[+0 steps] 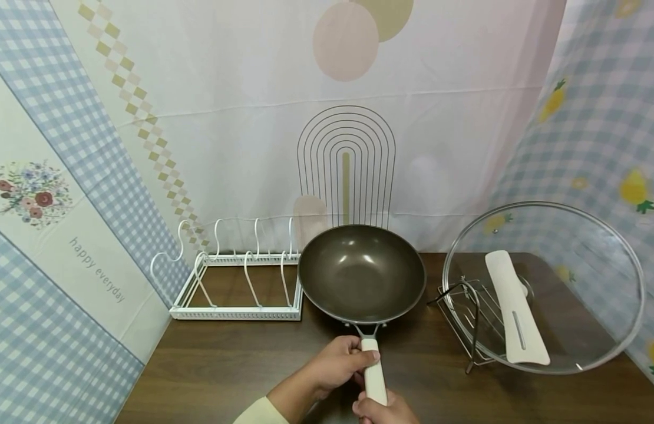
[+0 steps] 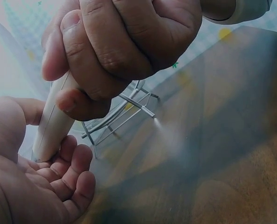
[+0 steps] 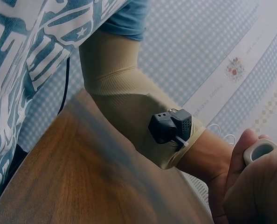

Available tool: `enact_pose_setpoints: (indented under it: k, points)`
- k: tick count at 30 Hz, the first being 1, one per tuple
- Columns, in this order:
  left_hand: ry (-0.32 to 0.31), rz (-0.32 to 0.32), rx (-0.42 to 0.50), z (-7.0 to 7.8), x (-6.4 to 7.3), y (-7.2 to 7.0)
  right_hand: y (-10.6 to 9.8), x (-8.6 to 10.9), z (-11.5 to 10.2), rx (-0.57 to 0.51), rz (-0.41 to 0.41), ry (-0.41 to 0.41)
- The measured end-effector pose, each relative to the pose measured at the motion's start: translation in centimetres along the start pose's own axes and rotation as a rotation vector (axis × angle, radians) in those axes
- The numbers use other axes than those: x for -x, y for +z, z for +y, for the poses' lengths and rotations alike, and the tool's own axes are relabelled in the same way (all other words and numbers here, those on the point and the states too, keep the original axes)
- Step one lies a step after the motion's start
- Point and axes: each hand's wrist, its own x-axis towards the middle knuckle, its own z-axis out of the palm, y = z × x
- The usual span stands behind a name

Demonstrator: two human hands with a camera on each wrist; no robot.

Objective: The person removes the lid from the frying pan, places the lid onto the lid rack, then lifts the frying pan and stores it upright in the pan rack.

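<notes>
Hands (image 1: 334, 364) round white handle (image 1: 377, 384), pan (image 1: 362, 277) edge just beside rack (image 1: 237, 315), narrow gap to lid (image 1: 517, 312)

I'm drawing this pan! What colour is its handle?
The handle is creamy white, seen best in the head view.

Brown wood-grain table (image 1: 221, 365); on it, white rack (image 1: 237, 315) at left, metal stand (image 1: 475, 335) at right

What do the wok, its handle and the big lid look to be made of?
Wok: probably coated metal, dark with soft highlights.
Handle: likely plastic, cream and smooth-looking.
Lid: transparent, likely glass, since the table shows through; its rim shines like metal.
</notes>
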Motion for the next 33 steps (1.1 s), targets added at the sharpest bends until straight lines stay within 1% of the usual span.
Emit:
enact_pose_setpoints:
  k: [11, 15, 19, 22, 27, 33]
  points:
    - [0.017, 0.007, 0.001, -0.1, -0.1, 0.0, -0.2, 0.2, -0.1, 0.011, -0.055, -0.028]
    - [0.019, 0.016, 0.004, -0.2, -0.2, 0.1, -0.3, 0.1, -0.1, 0.025, -0.049, -0.035]
    - [0.025, 0.021, -0.010, -0.1, -0.2, 0.1, -0.3, 0.0, -0.1, 0.014, -0.016, -0.018]
    - [0.033, 0.024, -0.020, 0.0, -0.2, 0.1, -0.2, 0.0, -0.3, -0.008, -0.006, -0.012]
    - [0.053, 0.032, -0.026, 0.2, -0.3, 0.0, -0.1, 0.2, -0.6, -0.015, -0.010, -0.022]
    - [0.074, 0.047, -0.049, 0.5, -0.4, -0.1, -0.1, 0.4, -1.0, 0.019, -0.012, -0.033]
